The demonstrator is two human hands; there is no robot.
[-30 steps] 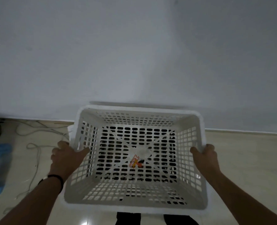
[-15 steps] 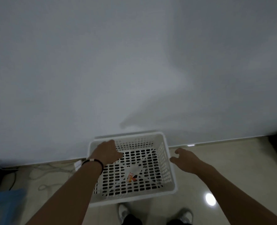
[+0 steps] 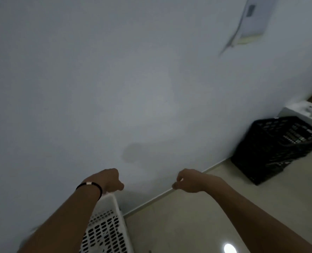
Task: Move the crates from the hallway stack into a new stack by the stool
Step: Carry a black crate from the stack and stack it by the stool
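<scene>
Head view: perforated white crate (image 3: 107, 232)

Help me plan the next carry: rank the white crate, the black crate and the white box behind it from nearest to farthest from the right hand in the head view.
From the right hand:
1. white crate, lower left, below the left forearm.
2. black crate, right, against the wall.
3. white box, beyond it.
</scene>
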